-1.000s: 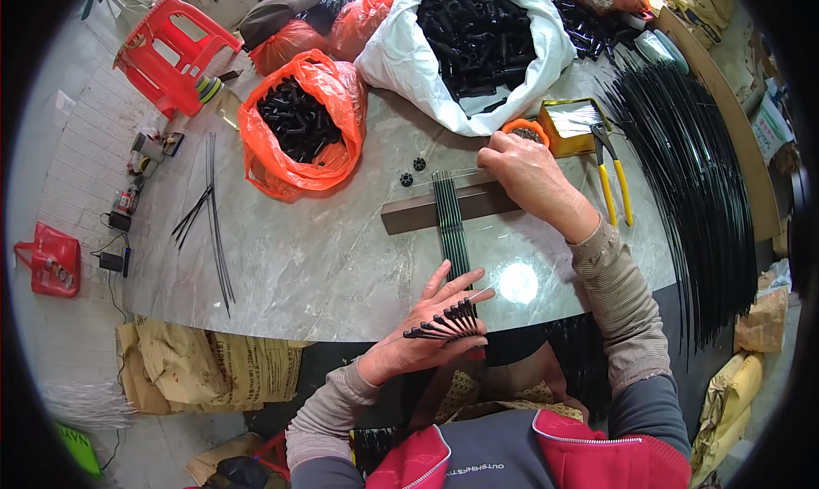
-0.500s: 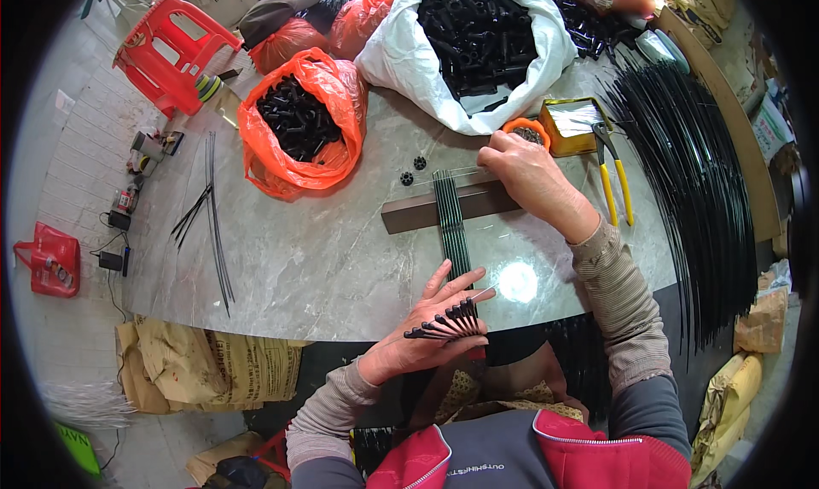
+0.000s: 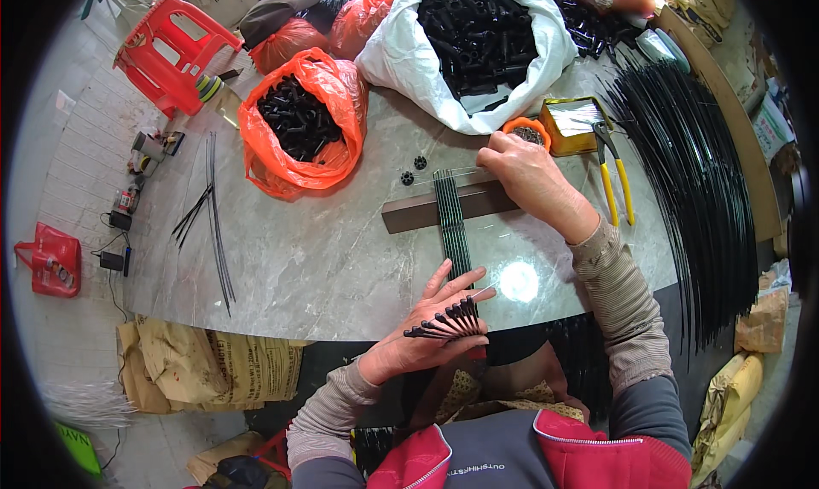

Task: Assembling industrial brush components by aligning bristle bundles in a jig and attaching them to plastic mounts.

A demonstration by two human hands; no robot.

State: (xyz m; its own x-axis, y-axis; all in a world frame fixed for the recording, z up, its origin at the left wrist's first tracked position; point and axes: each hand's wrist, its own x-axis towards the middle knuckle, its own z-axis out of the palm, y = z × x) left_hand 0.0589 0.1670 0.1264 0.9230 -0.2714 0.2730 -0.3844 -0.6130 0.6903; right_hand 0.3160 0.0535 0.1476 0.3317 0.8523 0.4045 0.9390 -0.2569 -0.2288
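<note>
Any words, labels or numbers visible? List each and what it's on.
Wording withheld; locations only:
Green item, lower left: dark capitals.
Brown paper sack: dark print, partly creased.
Grey garment: small pale lettering.
White bag, far right: print too blurred to read.

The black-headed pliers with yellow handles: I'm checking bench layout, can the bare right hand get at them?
Probably yes: only grey marbled tabletop separates the right hand from the pliers' yellow handles, though its fingertips seem to pinch a thin pale strand.
</note>
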